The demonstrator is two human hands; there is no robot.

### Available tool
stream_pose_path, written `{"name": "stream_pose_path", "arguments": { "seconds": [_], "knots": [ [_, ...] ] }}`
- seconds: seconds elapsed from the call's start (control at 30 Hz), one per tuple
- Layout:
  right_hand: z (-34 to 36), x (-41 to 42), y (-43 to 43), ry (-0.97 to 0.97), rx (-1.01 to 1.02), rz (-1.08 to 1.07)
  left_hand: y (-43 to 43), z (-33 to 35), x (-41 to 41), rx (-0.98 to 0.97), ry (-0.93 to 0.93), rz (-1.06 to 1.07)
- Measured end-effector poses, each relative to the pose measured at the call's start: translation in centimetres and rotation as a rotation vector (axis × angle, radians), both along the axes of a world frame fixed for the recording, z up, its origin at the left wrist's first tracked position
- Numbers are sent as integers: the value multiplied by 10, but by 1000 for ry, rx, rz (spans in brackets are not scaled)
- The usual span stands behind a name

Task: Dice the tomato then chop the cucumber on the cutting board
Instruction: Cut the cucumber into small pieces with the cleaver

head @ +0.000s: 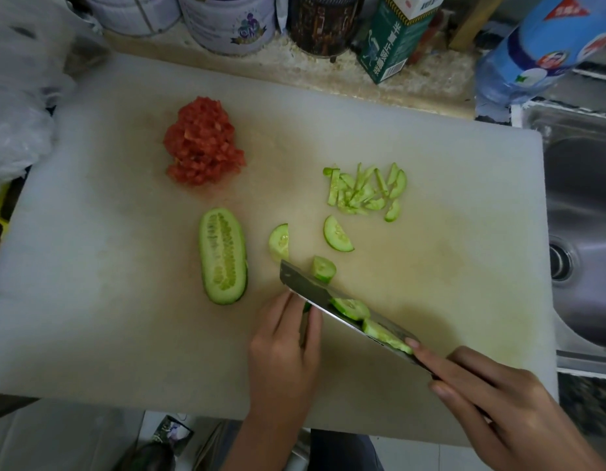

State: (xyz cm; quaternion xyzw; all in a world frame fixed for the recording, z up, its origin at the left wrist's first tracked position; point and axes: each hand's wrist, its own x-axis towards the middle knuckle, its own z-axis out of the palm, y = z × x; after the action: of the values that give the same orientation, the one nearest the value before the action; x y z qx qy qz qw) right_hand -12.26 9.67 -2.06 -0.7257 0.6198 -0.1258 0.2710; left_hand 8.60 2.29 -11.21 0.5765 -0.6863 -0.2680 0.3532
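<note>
Your right hand (498,402) grips the cleaver (311,288) by its handle, forefinger laid along the blade, where two cucumber slices (351,307) cling. Your left hand (284,348) curls its fingers on a mostly hidden cucumber piece (307,306) beside the blade. The cutting board (108,300) carries one diced tomato pile (203,144), one cucumber half (223,256) cut face up, three loose half-moon pieces (337,234) and one heap of thin strips (362,193).
</note>
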Motion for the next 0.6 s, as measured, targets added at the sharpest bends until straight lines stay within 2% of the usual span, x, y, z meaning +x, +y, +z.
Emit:
{"name": "stream_pose_path", "arguments": {
  "seconds": [0.27, 0.47, 0.6],
  "knots": [
    [6, 0, 3, 4, 10, -25, 1, 3, -2, -67, -11, -32],
    [4, 9, 5, 67, 16, -50, 6, 0, -3, -160, -147, -58],
    [-9, 7, 4, 39, 26, -56, 6, -1, -5, -134, -145, -43]
  ]
}}
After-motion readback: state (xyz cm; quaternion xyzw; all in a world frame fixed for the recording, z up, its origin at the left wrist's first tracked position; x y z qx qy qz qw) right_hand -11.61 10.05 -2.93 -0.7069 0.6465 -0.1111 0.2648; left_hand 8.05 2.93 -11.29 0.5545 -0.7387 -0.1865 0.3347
